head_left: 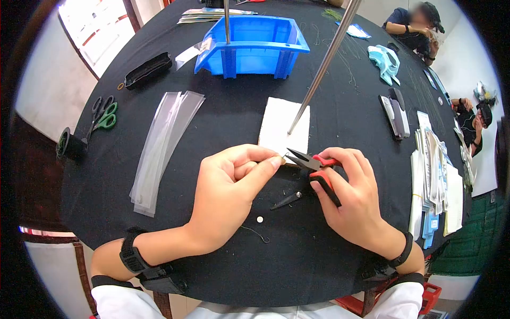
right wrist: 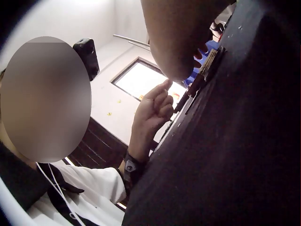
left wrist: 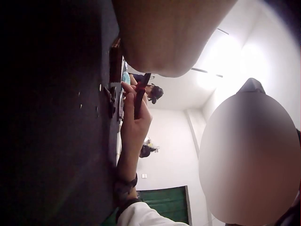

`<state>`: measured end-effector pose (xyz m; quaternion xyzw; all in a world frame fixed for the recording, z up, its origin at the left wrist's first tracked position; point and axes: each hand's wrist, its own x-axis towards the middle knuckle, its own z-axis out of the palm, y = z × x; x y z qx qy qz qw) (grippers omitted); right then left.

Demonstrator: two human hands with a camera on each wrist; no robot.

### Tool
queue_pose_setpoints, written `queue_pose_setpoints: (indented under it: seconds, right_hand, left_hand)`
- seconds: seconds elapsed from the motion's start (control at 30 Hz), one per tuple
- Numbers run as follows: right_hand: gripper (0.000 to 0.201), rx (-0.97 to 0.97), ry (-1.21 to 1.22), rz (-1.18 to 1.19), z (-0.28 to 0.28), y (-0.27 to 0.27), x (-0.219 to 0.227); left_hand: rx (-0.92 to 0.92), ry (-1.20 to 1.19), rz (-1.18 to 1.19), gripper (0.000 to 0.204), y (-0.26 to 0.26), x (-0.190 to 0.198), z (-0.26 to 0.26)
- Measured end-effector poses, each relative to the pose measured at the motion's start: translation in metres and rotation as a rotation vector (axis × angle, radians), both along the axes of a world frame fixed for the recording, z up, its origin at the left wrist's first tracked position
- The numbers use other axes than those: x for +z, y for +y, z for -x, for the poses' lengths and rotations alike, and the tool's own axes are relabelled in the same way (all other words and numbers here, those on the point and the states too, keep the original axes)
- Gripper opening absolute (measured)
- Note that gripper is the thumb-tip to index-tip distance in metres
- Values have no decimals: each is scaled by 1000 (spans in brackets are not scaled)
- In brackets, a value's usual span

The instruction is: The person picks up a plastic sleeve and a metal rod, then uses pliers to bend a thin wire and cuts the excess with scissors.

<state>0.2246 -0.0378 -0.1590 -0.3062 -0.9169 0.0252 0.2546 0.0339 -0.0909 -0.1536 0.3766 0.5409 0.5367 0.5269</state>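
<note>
My left hand (head_left: 226,189) pinches a tiny thin piece, perhaps wire, between thumb and forefinger; I cannot tell its kind. My right hand (head_left: 350,191) holds pliers (head_left: 304,160) with red and black handles. Their jaws stand slightly apart, the tips right by the left fingertips. Both hands are over the near edge of a white foam block (head_left: 276,125), with a metal rod rising above it. Below them on the black cloth lie a dark pointed tool (head_left: 287,201), a small white disc (head_left: 260,219) and a curved wire (head_left: 260,234).
A blue bin (head_left: 255,58) stands at the back. Clear plastic sleeves (head_left: 162,149), scissors (head_left: 106,117) and a black pot (head_left: 73,146) are on the left. To the right lie a stapler (head_left: 396,114) and stacked packets (head_left: 430,175). Two other people sit at the far right.
</note>
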Motion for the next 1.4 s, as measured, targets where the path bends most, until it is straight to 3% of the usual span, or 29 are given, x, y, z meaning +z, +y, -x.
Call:
queue_pose_setpoints:
  seconds: [0.57,0.67,0.97,1.4]
  right_hand:
    - [21,57,96,36,1,-3,4]
    - [20,65,177,148,-2,-3,0]
    - [18,62,154,135,-4,0,0]
    - [15,80,203,204,-6,3,-1]
  left_hand:
    - [-33,6,-6,14,-1,-2,-2]
    - [-73,45,-39,14,-4,1,-1]
    - [-127,168,-120,17,-4,-6,-1]
    - [-219,102,-115,17,-3,-7,0]
